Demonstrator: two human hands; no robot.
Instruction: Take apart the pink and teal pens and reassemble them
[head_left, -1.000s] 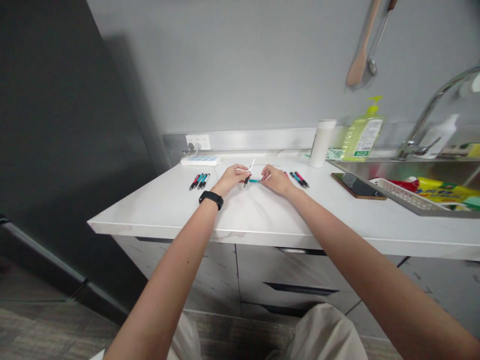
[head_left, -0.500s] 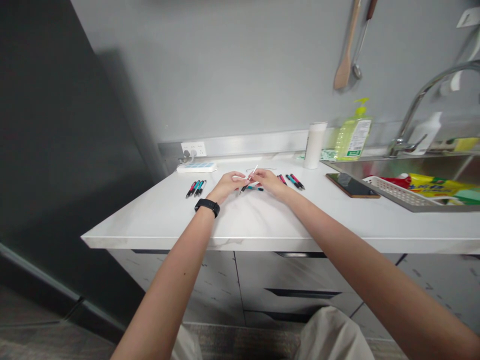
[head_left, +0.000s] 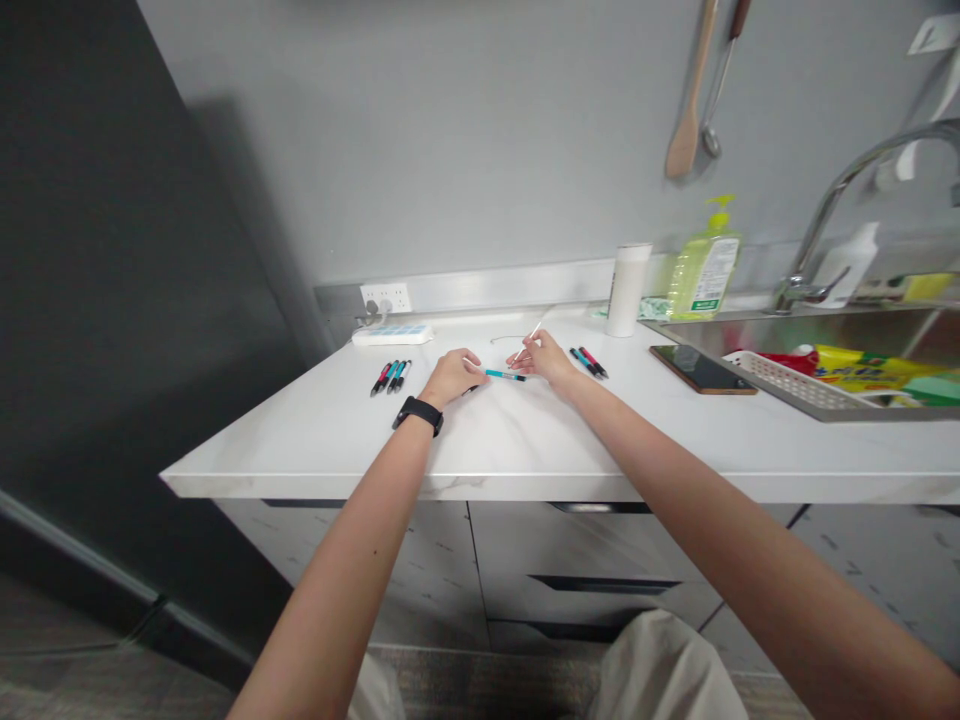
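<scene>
My right hand (head_left: 546,358) pinches a thin white stick like a pen refill (head_left: 537,328), which slants up past the fingertips. To its left, my left hand (head_left: 452,376), with a black watch on the wrist, has its fingers closed round a pen part whose dark tip (head_left: 470,389) shows beneath them; the rest is hidden. Between the hands a teal pen barrel with a black end (head_left: 504,375) lies on the white counter (head_left: 525,440). A row of several pens (head_left: 391,377) is left of my left hand. More pens (head_left: 589,362), teal and red, lie right of my right hand.
A power strip (head_left: 393,335) sits at the back left under a wall socket. On the right are a white cylinder (head_left: 628,290), a green soap bottle (head_left: 705,270), a phone (head_left: 703,370) and the sink with a white basket (head_left: 795,382). A dark cabinet side (head_left: 112,300) rises at left.
My hands have moved apart. The right hand has drawn the white stick up and to the right, away from the dark pen part in my left hand. More of the teal barrel shows.
</scene>
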